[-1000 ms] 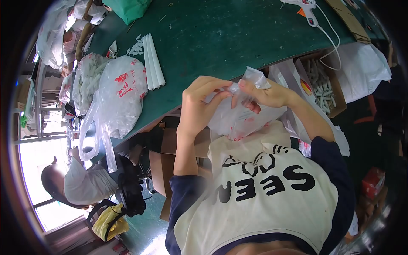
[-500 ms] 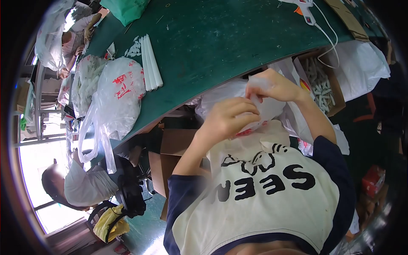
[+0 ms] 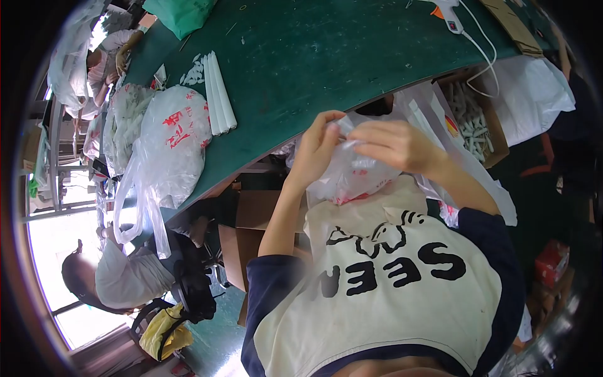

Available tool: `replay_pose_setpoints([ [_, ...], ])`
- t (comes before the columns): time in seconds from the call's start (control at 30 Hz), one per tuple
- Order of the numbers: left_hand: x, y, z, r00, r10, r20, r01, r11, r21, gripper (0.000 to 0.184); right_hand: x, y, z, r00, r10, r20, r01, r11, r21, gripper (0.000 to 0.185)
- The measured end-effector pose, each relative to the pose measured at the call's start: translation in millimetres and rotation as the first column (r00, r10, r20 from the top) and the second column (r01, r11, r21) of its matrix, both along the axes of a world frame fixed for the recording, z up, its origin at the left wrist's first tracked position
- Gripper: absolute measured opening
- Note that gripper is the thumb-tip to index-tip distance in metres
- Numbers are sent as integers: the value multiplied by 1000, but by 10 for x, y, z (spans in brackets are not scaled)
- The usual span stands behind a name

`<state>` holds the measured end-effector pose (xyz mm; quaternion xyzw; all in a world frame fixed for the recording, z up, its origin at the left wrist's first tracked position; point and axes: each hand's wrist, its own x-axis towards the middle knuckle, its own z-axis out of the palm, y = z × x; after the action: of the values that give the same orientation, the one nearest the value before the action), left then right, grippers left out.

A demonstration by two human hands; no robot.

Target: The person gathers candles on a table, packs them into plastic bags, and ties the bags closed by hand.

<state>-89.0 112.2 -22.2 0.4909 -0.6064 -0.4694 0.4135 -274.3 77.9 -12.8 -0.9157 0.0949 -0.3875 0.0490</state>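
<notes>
A translucent white plastic bag [image 3: 359,174] with red print rests in my lap at the table edge. My left hand [image 3: 319,143] grips its upper left part, thumb and fingers closed on the film. With bent fingers, my right hand [image 3: 397,146] pinches the bag's upper right side. What lies inside the bag is hard to make out. Beyond the table edge, three long white sticks [image 3: 221,94] lie side by side with a scatter of small white pieces [image 3: 193,73] next to them.
Filled plastic bags [image 3: 179,135] stand on the green table [image 3: 314,50] at left. A glue gun [image 3: 451,17] with a white cord lies at the far right. Right of my lap is a carton of white sticks [image 3: 472,122]. Another person [image 3: 125,273] sits at left.
My left hand has moved up and away from me, while my right hand has come down and left. The bag between them has spread, and its red print shows more.
</notes>
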Motion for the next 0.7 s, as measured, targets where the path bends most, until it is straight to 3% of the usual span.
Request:
replay_pose_setpoints([
  [0.13, -4, 50, -132, 970, -27, -240, 37, 999, 37, 25, 24, 35, -84, 996, 55, 63, -59, 996, 61, 18],
  [0.23, 60, 147, -221, 963, 34, -268, 15, 984, 180, 22, 9, 53, -133, 989, 129, 67, -136, 982, 131, 21],
  [0.33, 72, 210, -352, 962, 103, -252, -40, 969, 243, 16, -34, 90, -172, 986, 164, -20, -151, 943, 298, 22],
  [0.53, 198, 264, -667, 906, 397, -149, -375, 914, 158, 20, -177, 49, -253, 982, 189, -21, -170, 919, 355, 23],
  [0.57, 343, 242, -705, 875, 483, -37, -456, 848, 270, 21, -235, 45, -285, 981, 190, -32, -161, 902, 400, 24],
  [0.63, 399, 208, -786, 811, 563, -158, -514, 815, 267, 24, -373, 54, -415, 980, 190, -56, -139, 859, 492, 25],
  [0.7, 461, 67, -921, 771, 625, -123, -548, 749, 372, 22, -436, 120, -560, 979, 201, -32, -132, 744, 656, 26],
])
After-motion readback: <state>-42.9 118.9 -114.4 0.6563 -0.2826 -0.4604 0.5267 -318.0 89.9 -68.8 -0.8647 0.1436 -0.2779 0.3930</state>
